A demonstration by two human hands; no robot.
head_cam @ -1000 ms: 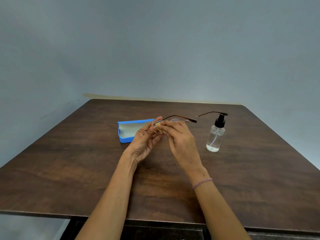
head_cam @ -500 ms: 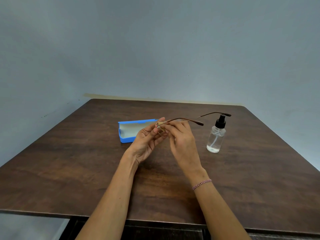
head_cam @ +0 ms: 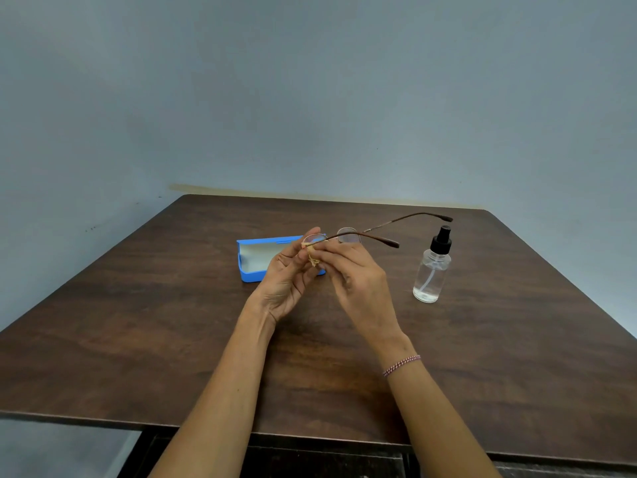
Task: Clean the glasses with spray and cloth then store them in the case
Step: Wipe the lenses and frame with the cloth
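Thin brown-framed glasses [head_cam: 348, 235] are held above the table, their two temple arms open and pointing right. My left hand [head_cam: 291, 276] pinches a small yellowish cloth [head_cam: 313, 254] against the left lens with thumb and fingers. My right hand [head_cam: 356, 277] grips the frame from below, beside the cloth. Behind the hands an open blue case [head_cam: 256, 258] with a pale lining lies on the table. A clear spray bottle [head_cam: 432, 270] with a black nozzle stands upright to the right.
The dark wooden table [head_cam: 482, 357] fills the view, its front edge near me and its back edge against a grey-blue wall. A thin bracelet circles my right wrist.
The glasses have tilted slightly, their temple arms drifting a little right and up. The cloth has shifted across the left lens between my fingers.
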